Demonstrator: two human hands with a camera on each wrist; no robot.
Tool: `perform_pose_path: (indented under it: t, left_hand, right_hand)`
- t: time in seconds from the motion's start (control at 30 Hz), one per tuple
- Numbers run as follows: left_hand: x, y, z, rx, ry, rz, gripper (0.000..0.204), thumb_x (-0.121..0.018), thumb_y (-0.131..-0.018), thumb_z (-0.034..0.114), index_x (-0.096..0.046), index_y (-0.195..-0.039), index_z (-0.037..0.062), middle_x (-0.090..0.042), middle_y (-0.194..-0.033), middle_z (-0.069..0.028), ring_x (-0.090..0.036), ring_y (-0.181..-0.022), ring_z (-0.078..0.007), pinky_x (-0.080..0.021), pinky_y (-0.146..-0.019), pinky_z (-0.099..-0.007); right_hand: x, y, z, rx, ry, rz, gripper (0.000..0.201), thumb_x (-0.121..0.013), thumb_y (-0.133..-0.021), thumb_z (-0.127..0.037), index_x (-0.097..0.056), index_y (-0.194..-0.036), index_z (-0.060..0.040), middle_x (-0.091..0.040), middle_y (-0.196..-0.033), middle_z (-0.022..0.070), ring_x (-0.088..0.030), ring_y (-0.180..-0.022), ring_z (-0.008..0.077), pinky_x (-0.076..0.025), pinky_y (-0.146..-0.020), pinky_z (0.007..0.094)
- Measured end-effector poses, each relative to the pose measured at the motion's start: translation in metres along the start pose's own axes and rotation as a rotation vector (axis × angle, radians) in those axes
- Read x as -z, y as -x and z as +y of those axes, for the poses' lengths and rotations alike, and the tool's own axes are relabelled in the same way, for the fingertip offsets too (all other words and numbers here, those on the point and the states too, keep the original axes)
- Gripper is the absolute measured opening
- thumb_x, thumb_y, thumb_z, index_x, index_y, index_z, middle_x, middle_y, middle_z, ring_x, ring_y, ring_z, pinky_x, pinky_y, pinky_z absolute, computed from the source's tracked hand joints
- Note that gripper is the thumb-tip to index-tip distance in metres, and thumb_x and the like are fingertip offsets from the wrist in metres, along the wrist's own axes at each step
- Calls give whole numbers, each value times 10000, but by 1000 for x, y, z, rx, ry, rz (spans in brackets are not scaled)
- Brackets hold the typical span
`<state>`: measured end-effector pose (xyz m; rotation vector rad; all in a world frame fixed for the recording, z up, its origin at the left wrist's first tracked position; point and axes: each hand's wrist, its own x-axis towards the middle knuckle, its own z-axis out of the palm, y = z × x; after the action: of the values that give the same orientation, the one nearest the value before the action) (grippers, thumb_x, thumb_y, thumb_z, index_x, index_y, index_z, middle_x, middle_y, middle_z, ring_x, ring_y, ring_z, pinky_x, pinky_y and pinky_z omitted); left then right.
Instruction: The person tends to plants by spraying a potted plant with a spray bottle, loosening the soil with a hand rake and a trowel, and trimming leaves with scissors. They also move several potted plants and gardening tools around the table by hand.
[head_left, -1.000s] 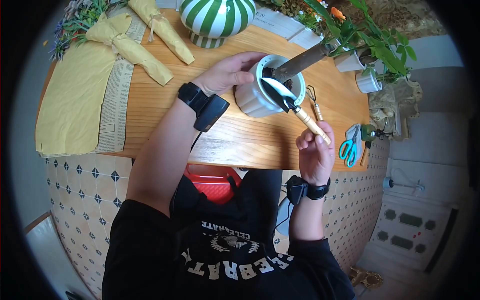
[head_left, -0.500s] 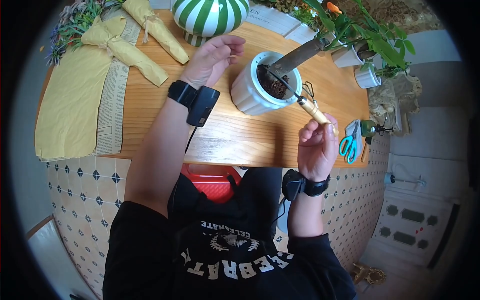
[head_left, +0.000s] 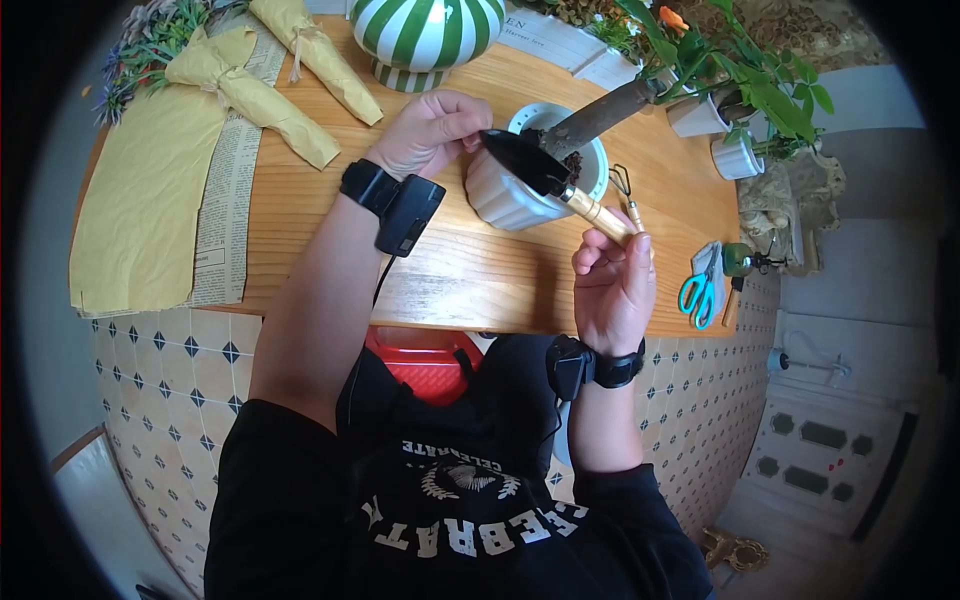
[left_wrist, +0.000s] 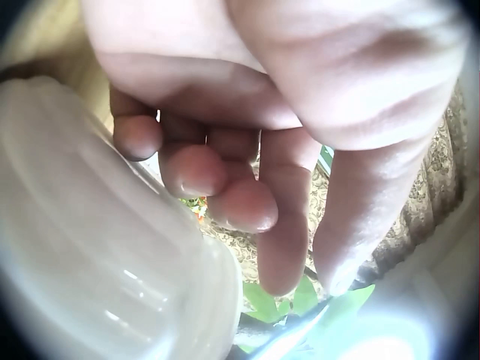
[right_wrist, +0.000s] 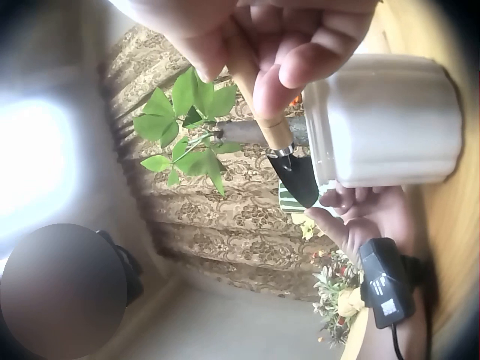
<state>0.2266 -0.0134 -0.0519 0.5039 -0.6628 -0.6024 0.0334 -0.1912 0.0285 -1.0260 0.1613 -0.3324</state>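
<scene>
My right hand (head_left: pixel 615 295) grips the wooden handle of a small trowel (head_left: pixel 525 163). Its black blade crosses the near rim of a white pot (head_left: pixel 510 205) and points left. Dark soil (head_left: pixel 573 165) and a thick plant stem (head_left: pixel 600 112) show inside the pot. To the left of the pot is my left hand (head_left: pixel 432 132), thumb right at the trowel's tip and fingers loosely bent. In the left wrist view the thumb and index finger hang close together above the blade's bright edge. The right wrist view shows the trowel (right_wrist: pixel 298 178) with its tip by my left thumb.
A small hand rake (head_left: pixel 632 205) lies right of the pot. Turquoise-handled scissors (head_left: pixel 702 293) rest near the right edge. A green-striped vase (head_left: pixel 425 35) stands behind; paper-wrapped bundles (head_left: pixel 275 115) lie at left on newspaper (head_left: pixel 225 220). Smaller potted plants (head_left: pixel 738 158) line the back right.
My left hand let go of the pot's rim, lifted away left, then came to the trowel's tip. The trowel turned edge-on, then its blade swung left, out over the pot's near rim.
</scene>
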Motion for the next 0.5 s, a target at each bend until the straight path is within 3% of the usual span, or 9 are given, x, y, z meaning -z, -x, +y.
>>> perform_pose_path:
  t: [0.3, 0.5]
  left_hand:
    - [-4, 0, 2, 2, -26, -19, 172, -723, -794, 212, -663, -757, 55, -588, -791, -26, -507, -731, -103, -409, -686, -231]
    - [-1, 0, 2, 17, -23, -21, 145, -699, -810, 180, -664, -827, 41, -606, -817, -31, -511, -764, -104, -414, -732, -232]
  right_hand:
    - [-1, -2, 3, -44, -42, 20, 389, -485, -961, -309, -556, -1138, 30, -672, -871, 137, -614, -679, 146, -504, -626, 261]
    - [-1, -1, 6, -51, -60, 21, 386, -482, -961, -310, -555, -1138, 25, -668, -872, 134, -609, -681, 147, -501, -628, 260]
